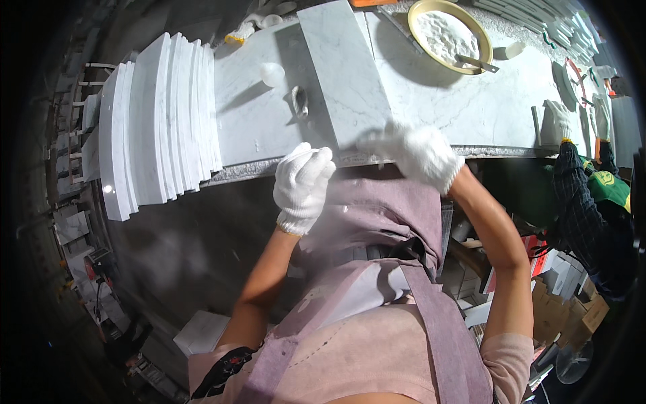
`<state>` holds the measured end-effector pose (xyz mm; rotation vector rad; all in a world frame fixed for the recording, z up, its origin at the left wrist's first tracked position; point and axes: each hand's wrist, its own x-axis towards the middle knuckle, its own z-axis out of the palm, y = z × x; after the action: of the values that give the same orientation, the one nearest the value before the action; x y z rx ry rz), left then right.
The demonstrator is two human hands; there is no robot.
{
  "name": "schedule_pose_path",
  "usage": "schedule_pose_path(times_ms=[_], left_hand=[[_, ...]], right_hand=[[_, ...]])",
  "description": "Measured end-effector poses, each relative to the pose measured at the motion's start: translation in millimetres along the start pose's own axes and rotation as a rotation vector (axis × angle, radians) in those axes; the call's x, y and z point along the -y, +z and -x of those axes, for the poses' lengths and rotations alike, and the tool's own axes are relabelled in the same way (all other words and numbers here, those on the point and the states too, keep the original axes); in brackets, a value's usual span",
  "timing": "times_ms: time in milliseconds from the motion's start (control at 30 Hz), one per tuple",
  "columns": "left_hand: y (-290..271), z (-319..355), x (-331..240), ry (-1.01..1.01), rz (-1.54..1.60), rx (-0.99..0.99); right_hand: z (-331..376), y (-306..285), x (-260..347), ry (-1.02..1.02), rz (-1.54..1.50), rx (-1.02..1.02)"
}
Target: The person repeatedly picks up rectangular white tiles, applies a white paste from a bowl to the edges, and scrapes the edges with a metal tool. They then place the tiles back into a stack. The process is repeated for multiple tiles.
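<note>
My left hand [304,187], in a white knit glove, is raised in front of the bench edge with its fingers curled closed. Whatever they may hold is hidden. My right hand [425,156], gloved the same way, is by the near end of a long white-grey veined stone slab [346,64]. Motion smears its fingers, so I cannot tell whether they grip anything. The slab lies across the bench top [259,128], its near end at the front edge. To its left are a small round white object [272,75] and a ring-like piece [300,102].
A row of upright stone slabs [161,121] stands at the left. Toward the back right sits a yellow-rimmed basin [486,42] of white paste-like material, a scraper [478,64] in it. Another person's gloved hand [557,121] rests on the bench at the far right.
</note>
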<state>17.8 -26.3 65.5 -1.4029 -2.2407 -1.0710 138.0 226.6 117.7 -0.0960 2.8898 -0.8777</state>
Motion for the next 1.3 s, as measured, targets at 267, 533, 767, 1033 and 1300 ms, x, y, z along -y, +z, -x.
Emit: schedule_pose_path(times_ms=[267, 533, 767, 1033, 1300], left_hand=[[-2.5, -21.9, 18.5, -0.061, -0.048, 0.068], [31.3, -60.0, -20.1, 0.252, -0.135, 0.337], [20.5, -74.8, -47.7, 0.179, -0.217, 0.374], [9.6, -93.4, -59.2, 0.164, -0.171, 0.424], [-16.5, -63.3, -16.9, -0.031, -0.201, 0.331]], right_hand=[[112.3, 63.3, 23.4, 0.454, -0.753, -0.302], [126.4, 95.7, 51.4, 0.722, -1.388, -0.248], [133.5, 90.2, 41.2, 0.732, -1.576, -0.246], [115.1, 83.0, 58.2, 0.657, -1.593, -0.292], [111.3, 89.9, 73.1, 0.624, -1.618, -0.356]])
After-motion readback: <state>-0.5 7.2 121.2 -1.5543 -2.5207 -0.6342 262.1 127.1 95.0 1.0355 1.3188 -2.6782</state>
